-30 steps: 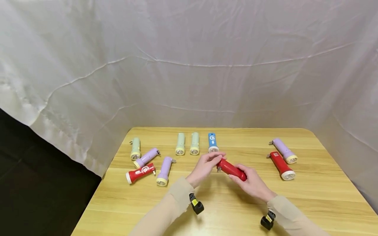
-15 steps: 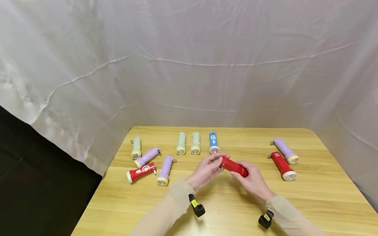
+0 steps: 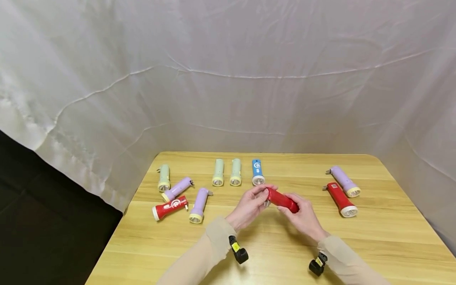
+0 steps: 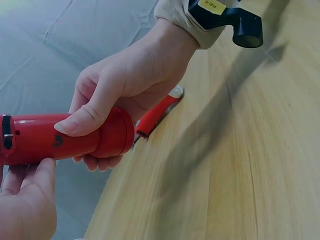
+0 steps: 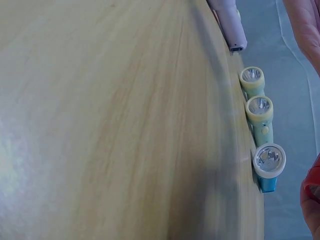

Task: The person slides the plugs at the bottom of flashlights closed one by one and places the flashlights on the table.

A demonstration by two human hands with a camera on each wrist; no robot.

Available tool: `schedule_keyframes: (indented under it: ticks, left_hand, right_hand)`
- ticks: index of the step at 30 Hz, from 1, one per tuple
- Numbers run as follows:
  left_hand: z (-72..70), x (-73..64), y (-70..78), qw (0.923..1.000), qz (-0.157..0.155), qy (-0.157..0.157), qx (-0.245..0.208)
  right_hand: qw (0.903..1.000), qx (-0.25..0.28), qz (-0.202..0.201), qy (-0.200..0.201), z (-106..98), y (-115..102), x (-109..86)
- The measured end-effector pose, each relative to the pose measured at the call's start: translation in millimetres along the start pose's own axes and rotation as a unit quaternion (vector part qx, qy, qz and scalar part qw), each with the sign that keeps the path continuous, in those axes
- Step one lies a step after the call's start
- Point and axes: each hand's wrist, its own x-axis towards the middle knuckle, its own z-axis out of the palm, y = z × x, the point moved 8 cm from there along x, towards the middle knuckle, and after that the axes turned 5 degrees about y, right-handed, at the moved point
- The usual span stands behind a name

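Observation:
Both hands hold a red flashlight (image 3: pixel 281 200) over the middle of the table. My left hand (image 3: pixel 249 206) grips its tail end, where metal plug prongs (image 3: pixel 266 203) stick out. The right hand (image 3: pixel 303 217) wraps the lamp end, hiding the lens. In the left wrist view, the right thumb lies along the flashlight's barrel (image 4: pixel 40 140), beside a small dark mark, while left fingers (image 4: pixel 46 175) touch it from below. Only a bit of the red flashlight (image 5: pixel 314 175) shows at the right wrist view's edge. A blue flashlight (image 3: pixel 257 170) lies just beyond the left hand.
Left on the wooden table (image 3: pixel 160 253) lie a green flashlight (image 3: pixel 164 176), two purple ones and a red flashlight (image 3: pixel 169 208). Two more green flashlights (image 3: pixel 218 170) lie at the back. A purple flashlight (image 3: pixel 342 180) and a red flashlight (image 3: pixel 338 198) lie right. Pale cloth (image 3: pixel 228 99) encloses the back.
Since a second ago, the held flashlight has shifted slightly right and turned a little, its prongs showing more plainly. Both hands still hold it. In the last half second they barely moved.

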Motion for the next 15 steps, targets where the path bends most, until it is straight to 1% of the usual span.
schedule_keyframes:
  ticks: [9,13,15]
  left_hand:
    - [-0.9,-0.7,-2.4,0.9999,-0.001,0.013,0.004]
    - [-3.4,-0.4,-3.6,0.9996,-0.002,0.027,0.012]
    - [-4.6,0.0,-4.0,0.9992,0.003,0.035,0.020]
  right_hand:
    - [0.9999,-0.009,-0.005,0.006,0.4,0.2,-1.8]
    - [0.9999,-0.009,-0.003,0.002,0.9,0.1,-2.4]
    - [0.9999,-0.010,0.000,-0.001,1.5,0.6,-2.9]
